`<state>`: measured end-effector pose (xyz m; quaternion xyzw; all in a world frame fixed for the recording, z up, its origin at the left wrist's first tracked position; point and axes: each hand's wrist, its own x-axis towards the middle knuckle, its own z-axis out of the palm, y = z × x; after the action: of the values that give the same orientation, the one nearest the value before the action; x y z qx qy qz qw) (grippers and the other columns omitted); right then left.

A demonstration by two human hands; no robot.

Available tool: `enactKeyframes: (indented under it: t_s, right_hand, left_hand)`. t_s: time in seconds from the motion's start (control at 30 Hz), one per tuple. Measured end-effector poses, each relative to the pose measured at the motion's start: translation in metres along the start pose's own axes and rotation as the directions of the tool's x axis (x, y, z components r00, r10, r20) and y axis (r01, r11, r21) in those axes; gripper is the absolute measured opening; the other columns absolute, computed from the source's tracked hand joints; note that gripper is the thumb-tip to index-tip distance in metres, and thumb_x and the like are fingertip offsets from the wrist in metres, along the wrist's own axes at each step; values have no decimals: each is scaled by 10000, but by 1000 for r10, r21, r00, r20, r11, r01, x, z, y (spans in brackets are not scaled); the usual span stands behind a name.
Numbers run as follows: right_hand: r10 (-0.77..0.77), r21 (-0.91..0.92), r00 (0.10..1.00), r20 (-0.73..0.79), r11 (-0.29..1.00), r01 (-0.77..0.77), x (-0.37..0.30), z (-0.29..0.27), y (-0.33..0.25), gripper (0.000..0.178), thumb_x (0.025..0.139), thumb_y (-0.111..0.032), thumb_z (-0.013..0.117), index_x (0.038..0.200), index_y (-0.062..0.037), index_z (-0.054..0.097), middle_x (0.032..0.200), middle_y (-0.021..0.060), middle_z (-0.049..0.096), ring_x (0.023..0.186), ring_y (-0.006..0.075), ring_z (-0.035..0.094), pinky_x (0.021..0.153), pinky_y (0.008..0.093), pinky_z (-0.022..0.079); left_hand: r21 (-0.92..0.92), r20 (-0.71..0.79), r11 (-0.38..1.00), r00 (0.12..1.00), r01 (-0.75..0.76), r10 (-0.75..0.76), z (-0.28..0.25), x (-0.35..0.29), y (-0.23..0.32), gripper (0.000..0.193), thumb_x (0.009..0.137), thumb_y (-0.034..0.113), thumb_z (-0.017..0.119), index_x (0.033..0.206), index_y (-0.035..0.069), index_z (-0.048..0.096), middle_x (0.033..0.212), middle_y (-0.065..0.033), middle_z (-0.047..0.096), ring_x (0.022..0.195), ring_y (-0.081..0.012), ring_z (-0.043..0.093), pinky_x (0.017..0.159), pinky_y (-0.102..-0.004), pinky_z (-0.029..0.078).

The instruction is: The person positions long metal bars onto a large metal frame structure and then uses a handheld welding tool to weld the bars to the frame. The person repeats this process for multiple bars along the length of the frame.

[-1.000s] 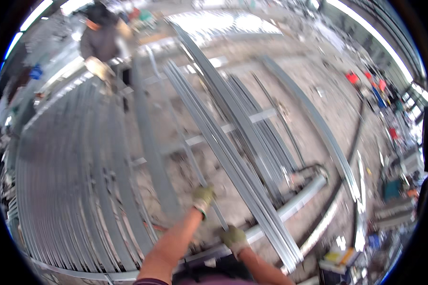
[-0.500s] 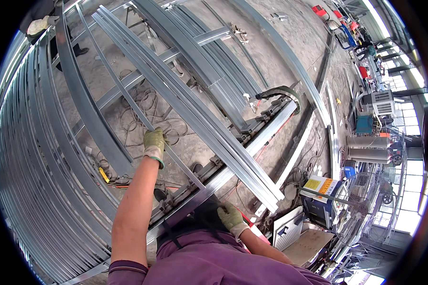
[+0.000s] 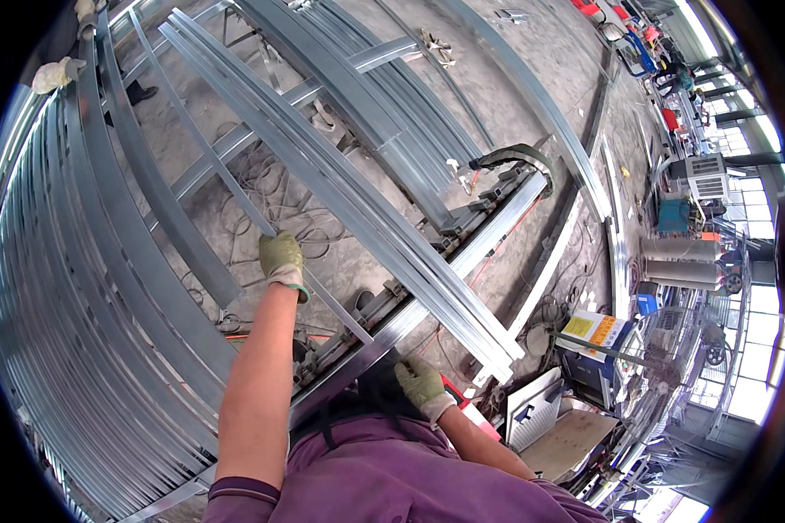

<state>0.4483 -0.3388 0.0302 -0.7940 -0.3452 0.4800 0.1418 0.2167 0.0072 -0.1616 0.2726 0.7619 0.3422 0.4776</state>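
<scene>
From our gloved left hand (image 3: 282, 260), wrapped around the thin metal bar (image 3: 340, 309), the bar stretches toward 11 o'clock and ends by the front rail (image 3: 401, 327) toward 4. It looks light, fairly stiff (perhaps slippery); mid-length should balance best. Our right hand (image 3: 421, 385) sits apart, its finger closure unclear to us.

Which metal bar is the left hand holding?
The thin bar between the wide bar and bundled bars; only it has the left hand around it.
</scene>
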Motion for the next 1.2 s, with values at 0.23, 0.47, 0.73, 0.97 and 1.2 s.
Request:
enactKeyframes:
  t_s: [0.23, 0.47, 0.73, 0.97, 1.2]
  right_hand:
    - [-656, -424, 730, -189, 726, 542, 32, -11, -94, 176, 889, -240, 766, 995, -106, 808, 958, 93, 746, 1003, 347, 685, 1011, 500, 522]
    - [-661, -515, 739, -130, 682, 519, 56, -1, -90, 201, 886, -322, 746, 886, -136, 821, 940, 59, 739, 1033, 315, 661, 1180, 556, 400]
    - [-679, -527, 727, -106, 658, 538, 56, -1, -99, 214, 877, -333, 755, 828, -133, 814, 918, 57, 739, 1004, 320, 646, 1046, 491, 455]
    - [-587, -513, 810, -19, 701, 496, 63, -1, -98, 257, 884, -370, 750, 856, -126, 828, 943, 61, 748, 1031, 337, 630, 1030, 474, 459]
    - [-507, -601, 859, 71, 666, 442, 69, -9, -99, 336, 925, -445, 701, 904, -145, 849, 932, 61, 761, 1003, 328, 648, 1014, 469, 471]
  left_hand:
    - [37, -30, 996, 996, 80, -79, 2, -28, 33, 359, 968, 329, 648, 1137, 12, 663, 957, -228, 745, 879, -402, 715, 777, -501, 533]
    - [313, -117, 948, 988, -57, 98, 6, -24, 24, 383, 964, 350, 673, 1093, -10, 682, 964, -263, 753, 877, -428, 728, 763, -504, 538]
    - [177, -114, 984, 993, 4, 16, -7, -33, 32, 337, 952, 308, 696, 1046, -15, 688, 901, -252, 751, 822, -437, 729, 724, -517, 540]
    - [318, -134, 947, 986, -53, 101, -4, -19, 25, 361, 949, 326, 658, 1090, -6, 682, 947, -268, 756, 871, -468, 733, 756, -562, 542]
    - [417, -113, 908, 990, -28, 83, 1, -65, 67, 379, 951, 344, 645, 1093, -6, 678, 978, -283, 754, 912, -495, 723, 791, -566, 546]
